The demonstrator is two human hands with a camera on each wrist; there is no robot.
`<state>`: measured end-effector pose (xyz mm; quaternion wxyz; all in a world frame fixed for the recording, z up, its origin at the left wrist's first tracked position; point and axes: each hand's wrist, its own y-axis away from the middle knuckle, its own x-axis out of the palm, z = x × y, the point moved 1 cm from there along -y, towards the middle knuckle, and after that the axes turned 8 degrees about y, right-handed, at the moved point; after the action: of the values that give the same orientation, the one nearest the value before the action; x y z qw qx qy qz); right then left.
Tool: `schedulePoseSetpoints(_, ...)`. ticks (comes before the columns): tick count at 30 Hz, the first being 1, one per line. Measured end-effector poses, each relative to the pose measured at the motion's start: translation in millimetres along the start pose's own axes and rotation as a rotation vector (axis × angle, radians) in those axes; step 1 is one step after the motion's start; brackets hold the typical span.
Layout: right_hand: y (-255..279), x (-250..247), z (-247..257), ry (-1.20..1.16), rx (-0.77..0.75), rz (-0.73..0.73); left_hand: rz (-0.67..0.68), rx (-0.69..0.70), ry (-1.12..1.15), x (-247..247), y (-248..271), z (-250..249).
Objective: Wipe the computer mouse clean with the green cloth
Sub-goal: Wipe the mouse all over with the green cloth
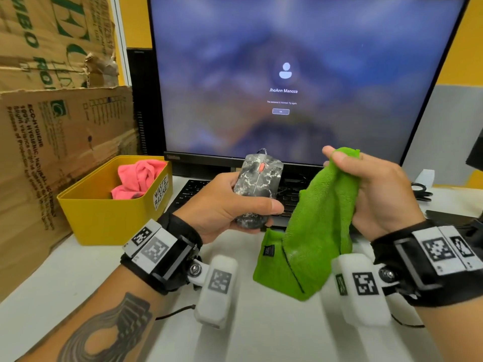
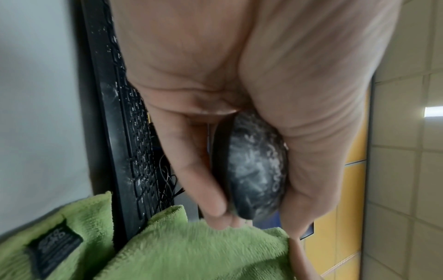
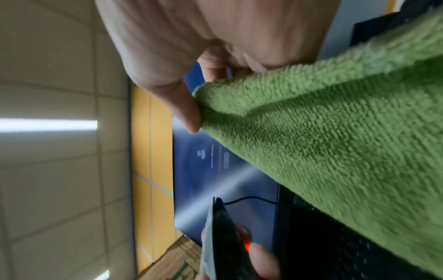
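Head view: grey-and-white marbled plastic computer mouse (image 1: 257, 190) raised above white table (image 1: 78, 278), gripped by sides in left hand (image 1: 224, 205); fluffy green microfibre cloth (image 1: 313, 231) pinched in right hand (image 1: 376, 189).

Left wrist view: smooth, light, probably slippery; keep side grip.

Right wrist view: soft, limp; bunch before wiping.

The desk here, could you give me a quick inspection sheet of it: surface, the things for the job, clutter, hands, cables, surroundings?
Surface: pale white desk top.
Job's things: grey marbled computer mouse, lifted off the desk; fluffy green cloth, hanging, apart from the mouse.
Clutter: yellow plastic basket labelled waste basket holding a pink rag; black keyboard.
Grips: left hand holds the mouse; right hand pinches the cloth's top.
Cables: thin mouse cord toward the screen.
Surroundings: lit monitor on a login page; torn cardboard boxes; yellow wall.
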<state>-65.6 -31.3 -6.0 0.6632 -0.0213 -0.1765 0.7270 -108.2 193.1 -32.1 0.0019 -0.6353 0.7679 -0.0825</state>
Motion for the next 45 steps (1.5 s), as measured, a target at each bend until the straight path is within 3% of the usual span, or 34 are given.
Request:
schedulePoseSetpoints(3,0.6,-0.2,2.9,-0.106,0.121,0.145,0.008,-0.003,-0.008,1.0,0.9,-0.4)
schedulePoseSetpoints(6,1.1,2.2,-2.1,-0.098,0.073,0.197,0.016,-0.014,-0.021,2.6,2.4,-1.4)
schedulePoseSetpoints(13,13.3,19.0,-8.3,0.641,-0.566,0.22,-0.011,-0.023,-0.074,4.2,1.5,0.4)
schedulePoseSetpoints(21,15.0,25.4,-15.7,1.091,-0.901,0.399,-0.026,-0.023,-0.098,0.4,1.3,-0.7)
schedulePoseSetpoints(28,2.5,17.1,-17.2,1.181,-0.884,0.286,0.013,-0.037,-0.154,0.1,1.0,1.7)
schedulePoseSetpoints(33,6.0,12.8,-5.5,1.056,-0.856,0.213,-0.017,-0.035,-0.146,2.4,0.4,1.6)
schedulePoseSetpoints(39,15.0,24.0,-7.5,1.08,-0.844,0.372,-0.028,-0.01,-0.133,1.9,-0.7,1.1)
schedulePoseSetpoints(45,7.1,15.5,-8.9,1.063,-0.791,0.3,0.034,-0.005,-0.161,3.6,2.9,-0.5)
